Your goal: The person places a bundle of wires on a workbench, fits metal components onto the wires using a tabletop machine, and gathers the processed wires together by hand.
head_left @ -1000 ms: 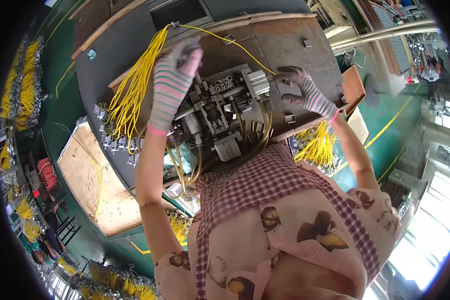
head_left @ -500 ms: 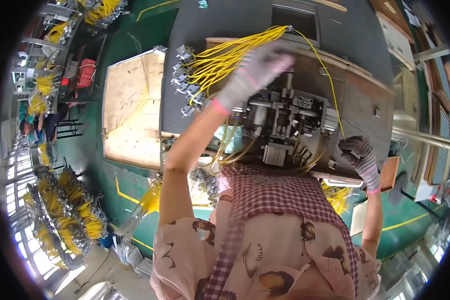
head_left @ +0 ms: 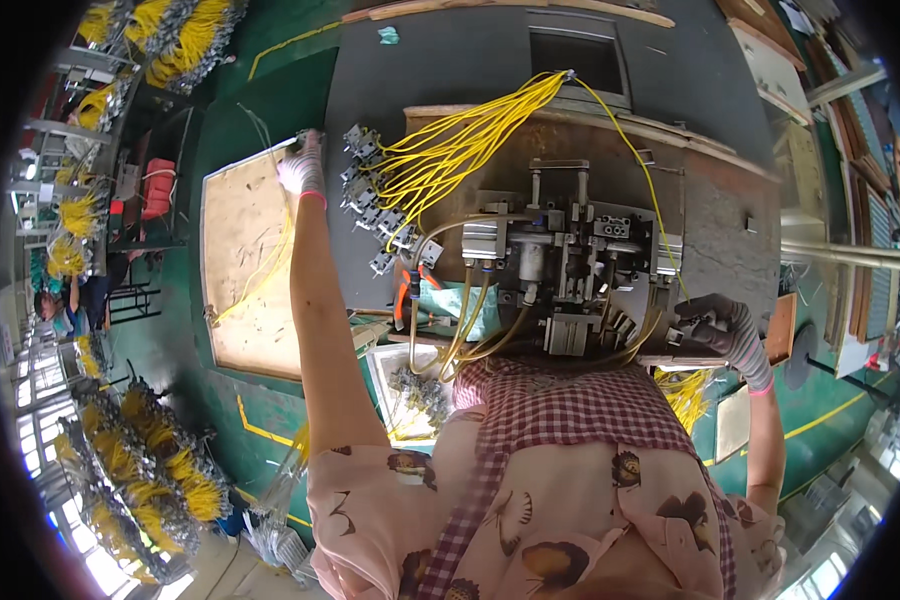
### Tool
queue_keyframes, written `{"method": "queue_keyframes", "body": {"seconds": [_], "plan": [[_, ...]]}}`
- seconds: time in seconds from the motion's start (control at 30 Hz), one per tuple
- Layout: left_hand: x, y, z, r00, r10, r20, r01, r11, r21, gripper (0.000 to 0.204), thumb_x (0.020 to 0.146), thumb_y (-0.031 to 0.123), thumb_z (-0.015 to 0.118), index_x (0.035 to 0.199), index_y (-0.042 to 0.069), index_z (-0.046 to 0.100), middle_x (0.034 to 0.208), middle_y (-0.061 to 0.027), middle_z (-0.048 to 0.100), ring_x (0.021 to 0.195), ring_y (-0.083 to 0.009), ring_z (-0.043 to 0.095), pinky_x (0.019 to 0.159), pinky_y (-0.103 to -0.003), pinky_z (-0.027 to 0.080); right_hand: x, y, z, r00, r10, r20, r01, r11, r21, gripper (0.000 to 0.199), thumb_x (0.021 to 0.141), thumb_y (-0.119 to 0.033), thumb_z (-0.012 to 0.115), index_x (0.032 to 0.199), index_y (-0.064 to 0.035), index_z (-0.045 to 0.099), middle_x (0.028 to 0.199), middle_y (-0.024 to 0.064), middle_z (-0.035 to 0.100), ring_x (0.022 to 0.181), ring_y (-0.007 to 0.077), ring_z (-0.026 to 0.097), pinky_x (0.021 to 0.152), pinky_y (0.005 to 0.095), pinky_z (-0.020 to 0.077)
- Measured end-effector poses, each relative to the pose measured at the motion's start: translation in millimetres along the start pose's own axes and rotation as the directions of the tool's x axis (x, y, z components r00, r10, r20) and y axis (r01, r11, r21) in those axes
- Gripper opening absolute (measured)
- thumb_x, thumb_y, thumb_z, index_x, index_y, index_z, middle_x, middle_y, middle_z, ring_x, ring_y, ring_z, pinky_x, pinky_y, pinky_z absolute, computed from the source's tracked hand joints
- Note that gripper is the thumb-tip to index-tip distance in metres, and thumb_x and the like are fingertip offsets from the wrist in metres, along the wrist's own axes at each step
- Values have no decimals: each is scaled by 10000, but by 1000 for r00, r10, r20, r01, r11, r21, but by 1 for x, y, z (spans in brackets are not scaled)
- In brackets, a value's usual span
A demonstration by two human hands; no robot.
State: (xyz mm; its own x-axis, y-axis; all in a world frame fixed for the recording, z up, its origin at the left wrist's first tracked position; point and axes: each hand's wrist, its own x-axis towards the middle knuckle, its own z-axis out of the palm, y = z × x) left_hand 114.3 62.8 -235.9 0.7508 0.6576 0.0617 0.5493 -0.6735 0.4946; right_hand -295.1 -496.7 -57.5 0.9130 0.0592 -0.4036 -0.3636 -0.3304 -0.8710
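Note:
My left hand (head_left: 303, 170), in a pale glove with a pink cuff, reaches to the far right corner of a wooden board (head_left: 245, 260). Its fingers look closed at that corner, where a thin yellow cable ends; what is between them is hidden. On the right, my gloved right hand (head_left: 725, 328) is closed round the end of a yellow cable (head_left: 642, 160), with a small metal piece by the fingers. That cable runs up to the tied end of a yellow cable bundle (head_left: 490, 115). Between my hands stands a metal bench fixture (head_left: 575, 255) with clamps and cylinders.
Grey metal connectors (head_left: 375, 200) hang together at the bundle's left end. Orange-handled pliers (head_left: 402, 298) and a teal cloth (head_left: 460, 305) lie left of the fixture, near its air hoses (head_left: 457, 335). A tray of small metal parts (head_left: 410, 400) sits close to my body.
My left hand has swung from above the fixture leftward to the wooden board's corner, uncovering the fixture and bundle. My right hand stays at the cable end, slightly lower in view.

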Motion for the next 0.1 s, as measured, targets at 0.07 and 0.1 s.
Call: {"method": "queue_keyframes", "body": {"seconds": [0.07,0.1], "plan": [[-6,6,-1,994,-107,1,104,960,-259,560,668,500,795,1072,120,720,1037,-105,713,896,-272,686,850,-367,523,0,10,-8,999,37,20,-38,997,64,251,818,-102,726,1044,-22,653,963,41,685,813,103,624,695,259,507],[-14,12,5,995,-103,18,104,960,-261,560,668,500,795,1072,120,720,1037,-105,713,896,-272,686,850,-367,523,2,11,-10,992,113,49,-118,986,116,399,815,-132,737,1171,-43,582,1009,54,675,841,118,633,753,281,528]]}}
